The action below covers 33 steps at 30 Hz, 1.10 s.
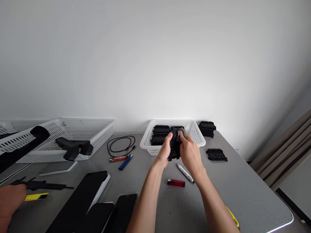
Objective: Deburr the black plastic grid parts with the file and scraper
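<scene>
Both my hands hold one black ribbed plastic part (174, 147) upright over the front rim of a small white basket (195, 133). My left hand (165, 152) grips its left side. My right hand (189, 153) grips its right side, the fingers pressing a small grey piece (181, 132) at the top. Inside the basket lie more black ribbed parts (159, 134). A stack of the same parts (207, 128) stands right of the basket, and one flat part (216, 155) lies on the grey table (243, 187).
Below my hands lie a white marker (185, 172) and a red lighter (176, 183). An orange lighter (118, 158), a blue lighter (125, 162) and a coiled black cable (121, 145) sit left. A large white basket (73, 129), dark slabs (80, 200) and another person's hand (9, 200) are far left.
</scene>
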{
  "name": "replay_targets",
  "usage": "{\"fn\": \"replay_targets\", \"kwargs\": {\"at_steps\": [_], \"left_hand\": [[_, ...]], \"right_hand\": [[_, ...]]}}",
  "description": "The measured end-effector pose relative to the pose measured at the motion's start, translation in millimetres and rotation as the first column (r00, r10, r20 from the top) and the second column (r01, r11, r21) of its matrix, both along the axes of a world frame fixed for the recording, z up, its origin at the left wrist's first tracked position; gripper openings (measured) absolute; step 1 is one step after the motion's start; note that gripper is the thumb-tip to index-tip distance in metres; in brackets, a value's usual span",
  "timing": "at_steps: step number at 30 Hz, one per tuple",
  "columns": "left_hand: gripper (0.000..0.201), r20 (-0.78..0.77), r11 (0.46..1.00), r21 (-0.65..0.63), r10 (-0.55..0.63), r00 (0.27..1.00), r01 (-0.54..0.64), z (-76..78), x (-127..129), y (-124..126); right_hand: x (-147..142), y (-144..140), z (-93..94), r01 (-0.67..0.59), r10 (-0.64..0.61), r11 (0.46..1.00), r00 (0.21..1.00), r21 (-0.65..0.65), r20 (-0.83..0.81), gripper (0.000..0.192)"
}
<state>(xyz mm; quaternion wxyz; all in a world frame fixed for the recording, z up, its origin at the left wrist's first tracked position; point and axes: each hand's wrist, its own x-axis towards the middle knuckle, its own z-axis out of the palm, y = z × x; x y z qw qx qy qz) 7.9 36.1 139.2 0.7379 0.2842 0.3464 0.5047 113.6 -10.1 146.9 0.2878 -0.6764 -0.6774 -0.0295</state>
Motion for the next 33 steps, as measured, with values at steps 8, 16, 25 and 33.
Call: {"fn": "replay_targets", "kwargs": {"at_steps": [8, 16, 25, 33], "left_hand": [[0.043, 0.156, 0.975, 0.007, 0.220, 0.963, -0.224, 9.5, -9, 6], [0.048, 0.121, 0.989, -0.059, 0.144, 0.982, -0.138, 6.4, -13, 4], [0.053, 0.102, 0.996, -0.006, -0.089, 0.991, 0.090, -4.6, -6, 1], [0.054, 0.120, 1.000, 0.016, 0.007, 0.993, -0.009, -8.6, -2, 3]], "right_hand": [[-15, -22, 6.5, -0.221, 0.228, 0.952, 0.974, -0.214, 0.010, 0.046], [6, -25, 15.1, -0.188, 0.186, 0.982, 0.950, 0.016, -0.250, 0.035], [10, -18, 13.0, -0.074, 0.171, 0.952, 0.935, 0.297, -0.312, 0.050], [-10, -13, 8.1, -0.113, 0.116, 0.993, 0.990, -0.040, 0.082, 0.055]]}}
